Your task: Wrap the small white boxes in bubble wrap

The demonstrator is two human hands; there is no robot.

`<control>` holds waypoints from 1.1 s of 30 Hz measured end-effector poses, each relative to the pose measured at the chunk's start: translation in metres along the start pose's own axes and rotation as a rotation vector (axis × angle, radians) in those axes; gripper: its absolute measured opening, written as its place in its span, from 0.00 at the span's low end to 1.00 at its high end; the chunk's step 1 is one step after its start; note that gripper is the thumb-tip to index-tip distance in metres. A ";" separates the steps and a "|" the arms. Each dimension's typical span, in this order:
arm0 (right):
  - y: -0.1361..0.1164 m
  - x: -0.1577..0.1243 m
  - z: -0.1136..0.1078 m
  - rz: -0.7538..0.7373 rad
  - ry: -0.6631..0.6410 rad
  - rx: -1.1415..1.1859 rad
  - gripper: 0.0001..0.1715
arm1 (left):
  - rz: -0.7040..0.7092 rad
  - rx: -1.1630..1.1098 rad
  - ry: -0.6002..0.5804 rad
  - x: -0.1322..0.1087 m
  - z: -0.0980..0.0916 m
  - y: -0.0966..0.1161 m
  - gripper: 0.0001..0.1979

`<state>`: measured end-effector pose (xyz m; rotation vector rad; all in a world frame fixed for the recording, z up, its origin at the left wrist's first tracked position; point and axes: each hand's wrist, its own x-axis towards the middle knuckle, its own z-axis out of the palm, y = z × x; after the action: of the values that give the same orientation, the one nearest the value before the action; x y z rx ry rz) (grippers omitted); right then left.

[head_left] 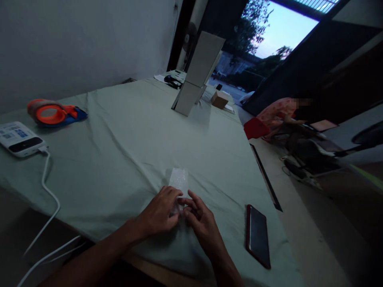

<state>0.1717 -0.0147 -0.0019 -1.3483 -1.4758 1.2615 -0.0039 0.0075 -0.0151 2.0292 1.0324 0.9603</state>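
Note:
A small white packet (179, 179) in shiny, clear plastic lies on the pale green cloth near the front of the table. My left hand (163, 211) is closed over its near left part, the thumb bent beneath the fingers. From the other side, my right hand (202, 218) pinches at the packet's near end with thumb and curled fingers, while the index finger sticks out a little. Crinkled clear plastic (178, 208) shows between the two hands. What is inside the wrapping cannot be made out, and my fingers hide the near end.
A phone (257, 236) lies to the right. An orange-and-blue tape dispenser (54, 113) and a white device (22, 139) with a cable (44, 179) are at left. Farther back stand a tall white box (199, 67) and a brown carton (219, 99). A person (278, 113) sits beyond, right.

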 end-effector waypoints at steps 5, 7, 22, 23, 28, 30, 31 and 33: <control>0.010 -0.002 0.015 -0.336 0.038 -0.532 0.37 | -0.140 -0.106 0.135 -0.003 -0.003 0.000 0.21; 0.010 -0.002 0.020 -0.440 0.050 -0.678 0.39 | -0.195 -0.079 0.176 -0.003 -0.002 -0.001 0.15; -0.007 0.012 -0.010 -0.209 0.051 -0.353 0.31 | -0.237 0.004 0.138 0.000 0.016 0.001 0.10; -0.005 0.016 -0.013 -0.164 0.097 -0.293 0.30 | -0.237 0.013 0.133 0.000 0.016 0.000 0.11; 0.011 0.039 -0.026 0.203 0.175 0.011 0.35 | -0.238 0.023 0.138 0.000 0.017 -0.001 0.12; 0.013 0.046 -0.025 0.268 0.181 0.069 0.37 | -0.224 0.024 0.144 0.000 0.017 -0.001 0.12; 0.013 0.049 -0.024 0.271 0.177 0.078 0.37 | -0.215 0.023 0.146 0.000 0.017 -0.002 0.12; 0.012 0.057 -0.020 0.252 0.138 0.072 0.37 | -0.206 0.015 0.146 0.000 0.017 -0.002 0.12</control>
<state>0.1845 0.0439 -0.0143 -1.5764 -1.1831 1.3336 0.0097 0.0043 -0.0253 1.8434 1.3014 1.0038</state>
